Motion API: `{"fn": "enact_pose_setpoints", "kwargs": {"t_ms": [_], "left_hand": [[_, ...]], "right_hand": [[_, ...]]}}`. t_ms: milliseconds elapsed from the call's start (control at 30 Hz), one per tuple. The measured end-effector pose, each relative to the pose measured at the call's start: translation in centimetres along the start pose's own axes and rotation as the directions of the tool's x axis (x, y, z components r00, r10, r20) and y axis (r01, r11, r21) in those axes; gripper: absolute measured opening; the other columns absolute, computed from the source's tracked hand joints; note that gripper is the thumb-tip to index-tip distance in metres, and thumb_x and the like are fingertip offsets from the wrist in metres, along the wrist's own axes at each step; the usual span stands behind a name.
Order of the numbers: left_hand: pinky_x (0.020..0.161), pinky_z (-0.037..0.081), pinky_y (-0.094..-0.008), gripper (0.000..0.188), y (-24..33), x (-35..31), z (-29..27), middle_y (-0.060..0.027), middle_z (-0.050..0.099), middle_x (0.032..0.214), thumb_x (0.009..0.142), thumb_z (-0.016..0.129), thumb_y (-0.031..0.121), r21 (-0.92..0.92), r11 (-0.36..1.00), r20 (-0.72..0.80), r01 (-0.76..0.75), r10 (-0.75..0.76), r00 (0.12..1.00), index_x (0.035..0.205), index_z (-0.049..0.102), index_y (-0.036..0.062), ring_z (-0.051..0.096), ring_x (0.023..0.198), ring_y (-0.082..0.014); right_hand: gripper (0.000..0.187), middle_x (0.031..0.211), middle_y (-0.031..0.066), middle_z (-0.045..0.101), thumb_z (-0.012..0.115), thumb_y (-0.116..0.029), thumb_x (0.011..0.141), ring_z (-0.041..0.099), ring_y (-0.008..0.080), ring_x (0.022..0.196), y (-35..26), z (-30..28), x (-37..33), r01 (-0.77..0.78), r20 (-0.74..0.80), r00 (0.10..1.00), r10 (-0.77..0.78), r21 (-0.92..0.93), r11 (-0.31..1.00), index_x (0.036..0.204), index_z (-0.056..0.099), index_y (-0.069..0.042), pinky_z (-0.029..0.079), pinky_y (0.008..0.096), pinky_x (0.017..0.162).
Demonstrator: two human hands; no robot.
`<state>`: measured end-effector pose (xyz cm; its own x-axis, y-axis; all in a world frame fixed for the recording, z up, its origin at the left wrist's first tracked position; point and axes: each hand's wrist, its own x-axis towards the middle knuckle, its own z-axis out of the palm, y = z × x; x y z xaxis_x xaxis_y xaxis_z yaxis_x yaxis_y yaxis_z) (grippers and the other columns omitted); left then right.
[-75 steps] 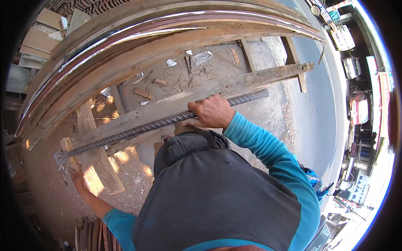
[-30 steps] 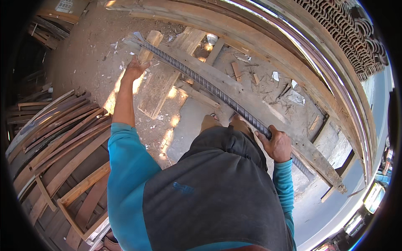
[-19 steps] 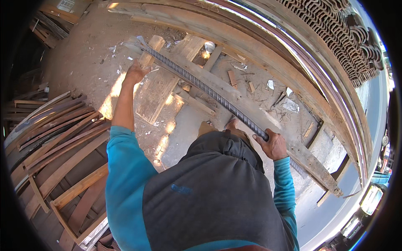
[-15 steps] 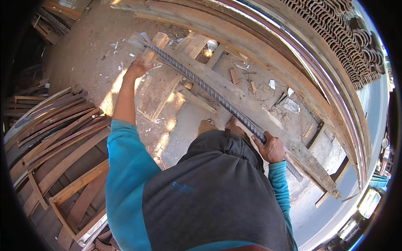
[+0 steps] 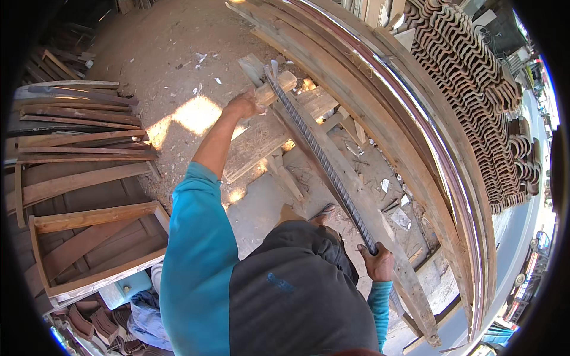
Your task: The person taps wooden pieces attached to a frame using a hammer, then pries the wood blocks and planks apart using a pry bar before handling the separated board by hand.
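Observation:
A ribbed steel pry bar (image 5: pixel 317 151) with a flattened tip runs slantwise along a long grey plank (image 5: pixel 349 178). My right hand (image 5: pixel 378 261) is closed around its near part. The bar's far end crosses over a short wooden block (image 5: pixel 285 81) lying across the plank's far end. At the left end of that block, my left hand (image 5: pixel 244 105) has its fingers bent against the wood; some fingertips are hidden. Below the block a wide, weathered board (image 5: pixel 261 139) lies at an angle under the plank.
Long timbers (image 5: pixel 386 127) stretch along the right, with stacked curved roof tiles (image 5: pixel 469 101) beyond. Wooden strips (image 5: pixel 83 136) and a wooden frame (image 5: pixel 98 216) are piled at left. A light-blue container (image 5: pixel 126 289) sits below them. Debris (image 5: pixel 401 218) litters the ground. My foot (image 5: pixel 323 213) is near the plank.
The view has turned, so the plank and bar appear steeper and the left-hand pile shows more. Both hands stay at about the same spots on the block and bar.

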<state>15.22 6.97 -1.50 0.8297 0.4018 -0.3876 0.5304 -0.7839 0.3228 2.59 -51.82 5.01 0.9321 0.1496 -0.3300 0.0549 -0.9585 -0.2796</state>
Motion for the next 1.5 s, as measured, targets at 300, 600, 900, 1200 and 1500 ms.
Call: {"fn": "enact_pose_setpoints", "kwargs": {"t_ms": [300,600,900,1200,1500], "left_hand": [[0.111,0.042,-0.043,0.099,-2.5,-0.5,0.3,-0.0271,0.054,0.14,0.078,0.079,0.05,0.014,0.999,0.002,-0.039,0.039,0.999,0.148,0.032,-0.0019,0.052,0.132,-0.0383],[0.108,0.044,-0.042,0.101,-3.7,-1.4,-1.2,-0.0281,0.059,0.133,0.069,0.079,0.065,-0.219,0.975,0.017,-0.026,0.03,0.999,0.139,0.051,-0.001,0.057,0.126,-0.0381],[0.101,0.048,-0.0458,0.086,0.0,-4.5,0.7,-0.0249,0.065,0.126,0.074,0.08,0.059,-0.097,0.994,-0.164,0.039,-0.054,0.985,0.131,0.058,-0.0003,0.061,0.121,-0.0379],[0.098,0.049,-0.0474,0.071,1.8,-6.7,3.8,-0.0209,0.068,0.114,0.078,0.082,0.046,0.088,0.994,-0.483,0.064,-0.014,0.876,0.129,0.056,0.0039,0.065,0.111,-0.0373],[0.086,0.053,-0.0483,0.06,2.0,-6.7,3.5,-0.0215,0.068,0.108,0.078,0.083,0.039,0.252,0.967,-0.453,0.044,0.078,0.888,0.117,0.055,0.0032,0.066,0.104,-0.0391]], "right_hand": [[0.045,0.079,0.0252,0.069,0.074,-0.05,0.084,0.068,0.0445,0.078,2.5,6.8,1.6,0.013,-0.098,0.995,-0.018,-0.051,0.999,0.086,0.069,-0.006,0.055,0.0514,0.07],[0.043,0.086,0.0246,0.071,0.074,-0.043,0.084,0.07,0.0441,0.084,0.0,2.9,3.5,0.153,0.084,0.985,-0.151,-0.016,0.988,0.107,0.065,-0.008,0.055,0.0524,0.075],[0.026,0.072,0.0256,0.065,0.071,-0.021,0.088,0.067,0.0455,0.068,-5.8,-13.6,-0.2,0.427,0.098,0.903,-0.419,-0.1,0.899,0.097,0.058,-0.001,0.051,0.0501,0.061],[0.024,0.071,0.0238,0.063,0.074,-0.012,0.087,0.067,0.0403,0.064,-11.2,-23.8,-0.7,0.463,0.122,0.886,-0.447,-0.241,0.853,0.095,0.055,0.001,0.048,0.0461,0.059],[0.027,0.069,0.0194,0.063,0.077,-0.015,0.085,0.066,0.0282,0.057,-12.0,-26.3,0.7,0.482,0.12,0.873,-0.473,-0.359,0.799,0.092,0.054,-0.001,0.046,0.0405,0.052]]}}
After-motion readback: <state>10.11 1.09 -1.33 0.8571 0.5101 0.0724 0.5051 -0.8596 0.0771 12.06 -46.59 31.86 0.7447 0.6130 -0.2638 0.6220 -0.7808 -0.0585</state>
